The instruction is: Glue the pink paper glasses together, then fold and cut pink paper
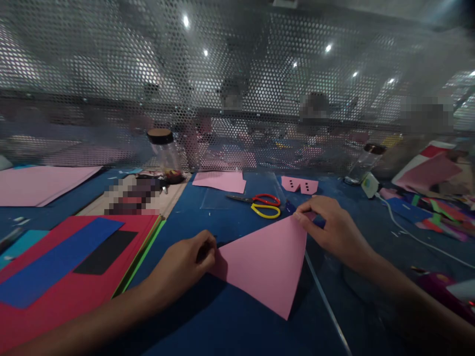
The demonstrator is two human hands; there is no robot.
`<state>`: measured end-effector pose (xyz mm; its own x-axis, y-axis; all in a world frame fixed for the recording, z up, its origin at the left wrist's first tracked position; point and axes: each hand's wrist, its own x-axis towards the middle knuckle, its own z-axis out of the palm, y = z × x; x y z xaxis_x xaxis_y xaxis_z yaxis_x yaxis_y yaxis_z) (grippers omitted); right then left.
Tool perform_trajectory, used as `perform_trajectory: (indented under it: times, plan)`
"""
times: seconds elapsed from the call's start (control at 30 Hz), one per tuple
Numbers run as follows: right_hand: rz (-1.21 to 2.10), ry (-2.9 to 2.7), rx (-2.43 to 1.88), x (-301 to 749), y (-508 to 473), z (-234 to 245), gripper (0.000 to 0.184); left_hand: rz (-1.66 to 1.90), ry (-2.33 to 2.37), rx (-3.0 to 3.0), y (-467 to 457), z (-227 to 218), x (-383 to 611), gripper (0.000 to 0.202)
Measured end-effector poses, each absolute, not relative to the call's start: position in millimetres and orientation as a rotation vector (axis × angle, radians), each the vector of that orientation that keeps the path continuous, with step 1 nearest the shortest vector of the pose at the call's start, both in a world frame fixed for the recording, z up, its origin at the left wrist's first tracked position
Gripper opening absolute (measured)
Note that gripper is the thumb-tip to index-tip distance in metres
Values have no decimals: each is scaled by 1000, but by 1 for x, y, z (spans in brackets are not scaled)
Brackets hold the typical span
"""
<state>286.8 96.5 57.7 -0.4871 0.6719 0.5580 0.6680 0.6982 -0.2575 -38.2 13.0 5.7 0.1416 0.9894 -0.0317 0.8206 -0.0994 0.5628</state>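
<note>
A pink sheet of paper (265,264) lies folded into a triangle on the blue table (230,321) in front of me. My left hand (183,264) pinches its left corner with curled fingers. My right hand (332,230) pinches the upper right corner, fingers pressed together on the paper's edge. Just beyond the paper lie scissors (261,203) with one red and one yellow handle, untouched.
A stack of coloured sheets (70,269) with red on top sits at the left. Pink pieces (220,180) and a small cut pink shape (300,184) lie further back. Two jars (165,153) stand by a perforated metal screen. Paper scraps (438,207) and a white cable (411,232) crowd the right.
</note>
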Motion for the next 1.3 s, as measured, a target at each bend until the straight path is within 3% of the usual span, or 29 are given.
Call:
perform_trajectory:
  times: [1.3]
  plan:
    - [-60,-2190,-1080,301,103,73,13,563,1882,1970,28,4,-53,10]
